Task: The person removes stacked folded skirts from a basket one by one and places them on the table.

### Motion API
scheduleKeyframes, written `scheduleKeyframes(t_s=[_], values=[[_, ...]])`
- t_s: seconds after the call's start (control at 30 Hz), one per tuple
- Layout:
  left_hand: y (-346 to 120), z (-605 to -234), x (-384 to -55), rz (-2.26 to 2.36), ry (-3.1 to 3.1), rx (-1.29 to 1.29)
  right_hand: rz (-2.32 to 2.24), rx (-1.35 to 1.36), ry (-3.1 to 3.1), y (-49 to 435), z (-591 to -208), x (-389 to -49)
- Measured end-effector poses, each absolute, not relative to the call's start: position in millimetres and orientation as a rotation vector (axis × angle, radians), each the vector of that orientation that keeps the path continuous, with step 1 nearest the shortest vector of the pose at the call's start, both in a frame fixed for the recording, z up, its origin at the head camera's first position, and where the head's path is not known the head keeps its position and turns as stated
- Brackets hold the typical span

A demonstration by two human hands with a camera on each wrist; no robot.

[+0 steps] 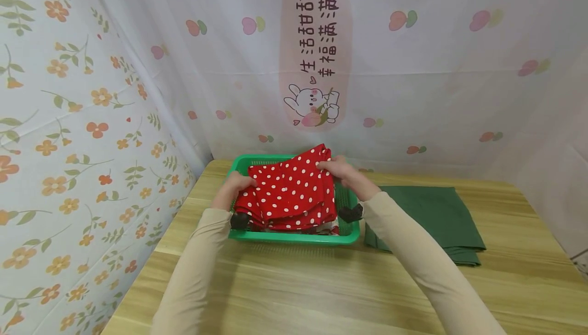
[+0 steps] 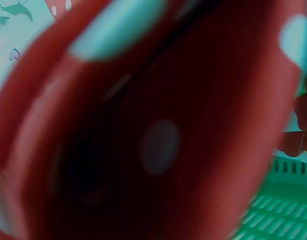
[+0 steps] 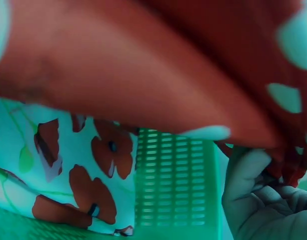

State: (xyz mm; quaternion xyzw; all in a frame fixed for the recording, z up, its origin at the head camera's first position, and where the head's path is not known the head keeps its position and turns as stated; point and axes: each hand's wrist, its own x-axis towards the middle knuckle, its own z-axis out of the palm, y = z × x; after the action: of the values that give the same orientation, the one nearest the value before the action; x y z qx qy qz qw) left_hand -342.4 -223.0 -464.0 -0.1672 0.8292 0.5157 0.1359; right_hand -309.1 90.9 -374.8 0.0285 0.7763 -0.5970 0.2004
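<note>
A red cloth with white polka dots (image 1: pixel 294 187), folded in layers, is held between both hands over a green plastic basket (image 1: pixel 294 238). My left hand (image 1: pixel 236 184) grips its left edge, thumb on top. At the upper right corner my right hand (image 1: pixel 342 168) pinches the cloth; its curled fingers also show in the right wrist view. Beneath lies a folded white cloth with red flowers (image 3: pixel 88 165), in the basket. In the left wrist view the dotted cloth (image 2: pixel 158 145) fills most of the picture, blurred and close, with the left fingers (image 2: pixel 303 110) at the right edge.
A folded dark green cloth (image 1: pixel 427 217) lies on the wooden table (image 1: pixel 294 289) to the right of the basket. A white printed curtain (image 1: pixel 436 110) hangs behind the table, and a floral curtain (image 1: pixel 82 161) hangs along the left side.
</note>
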Motion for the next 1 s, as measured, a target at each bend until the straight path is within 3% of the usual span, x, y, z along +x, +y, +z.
scheduleKeyframes(t_s=[0.33, 1.0], values=[[-190, -371, -276, 1.525, 2.398, -0.477, -1.797, 0.028, 2.089, 102, -362, -305], [-205, -356, -243, 1.559, 2.330, -0.376, -1.833, -0.033, 2.039, 110, -347, -271]])
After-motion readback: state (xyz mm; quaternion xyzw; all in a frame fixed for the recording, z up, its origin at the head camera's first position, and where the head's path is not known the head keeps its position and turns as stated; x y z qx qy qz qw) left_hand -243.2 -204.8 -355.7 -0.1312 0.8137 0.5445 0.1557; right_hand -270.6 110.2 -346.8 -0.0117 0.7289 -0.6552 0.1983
